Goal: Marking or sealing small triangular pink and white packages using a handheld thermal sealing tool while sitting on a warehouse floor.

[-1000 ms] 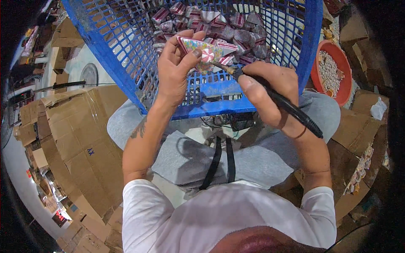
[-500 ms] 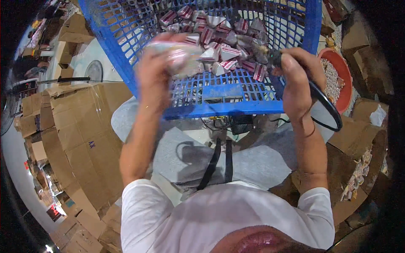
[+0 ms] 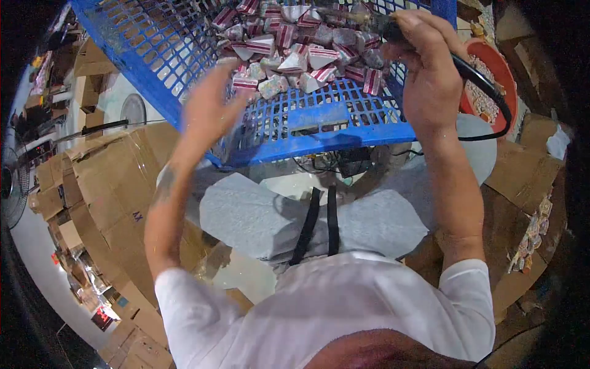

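A blue plastic basket (image 3: pixel 362 134) with slotted walls stands in front of me, tilted, over my knees. Inside lies a heap of small chunky white pieces with dark red stripes (image 3: pixel 322 56). My left hand (image 3: pixel 212 104), smeared by motion, is over the basket's left part with thumb and fingers apart; no piece shows in it. My right hand (image 3: pixel 433 67) is closed round a black-handled tool (image 3: pixel 396 32) above the heap's right side. The tool's far end is too blurred to name. A thick black cable (image 3: pixel 485 80) loops out from behind this hand.
To the right, an orange-red tub (image 3: pixel 509 83) holds many small pale bits. Flattened cardboard (image 3: pixel 117 203) covers the left side, and more cardboard boxes (image 3: pixel 519 178) lie at the right. A fan (image 3: pixel 12 184) stands at the far left edge.
My left hand has let go of the striped pieces it held and moved left and down, opening. My right hand with the tool has shifted slightly up. The basket appears farther left and higher.
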Motion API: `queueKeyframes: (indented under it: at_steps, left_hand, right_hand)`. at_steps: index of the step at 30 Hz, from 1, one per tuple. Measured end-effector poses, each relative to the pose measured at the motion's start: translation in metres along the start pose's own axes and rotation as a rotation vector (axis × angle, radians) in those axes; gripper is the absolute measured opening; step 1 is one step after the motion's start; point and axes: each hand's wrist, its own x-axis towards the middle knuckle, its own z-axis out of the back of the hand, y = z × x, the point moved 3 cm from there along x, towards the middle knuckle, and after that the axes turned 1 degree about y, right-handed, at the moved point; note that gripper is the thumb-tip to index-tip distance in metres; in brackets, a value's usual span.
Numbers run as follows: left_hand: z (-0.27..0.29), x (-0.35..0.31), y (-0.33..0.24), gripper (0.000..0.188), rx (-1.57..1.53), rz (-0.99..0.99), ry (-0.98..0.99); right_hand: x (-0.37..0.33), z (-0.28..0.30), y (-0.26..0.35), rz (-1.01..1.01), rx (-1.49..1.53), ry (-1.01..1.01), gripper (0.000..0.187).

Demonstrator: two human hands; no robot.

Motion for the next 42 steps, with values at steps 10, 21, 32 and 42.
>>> queueKeyframes:
  at_steps: [10, 21, 32, 42]
  left_hand:
    - [-0.288, 0.148, -0.002, 0.070, 0.283, -0.150, -0.054]
    - [-0.122, 0.078, 0.039, 0.041, -1.211, 0.489, 0.281]
    - [-0.036, 0.019, -0.021, 0.049, -1.662, 0.196, -0.054]
    - [-0.038, 0.020, -0.041, 0.056, -1.688, 0.147, -0.026]
  right_hand:
    - [0.002, -0.002, 0.022, 0.009, -0.229, -0.097, 0.019]
    - [0.000, -0.025, 0.037, -0.077, -0.222, -0.010, 0.022]
    - [-0.040, -0.064, 0.039, 0.165, -0.489, 0.467, 0.023]
    - [-0.041, -0.062, 0.033, 0.280, -0.534, 0.496, 0.022]
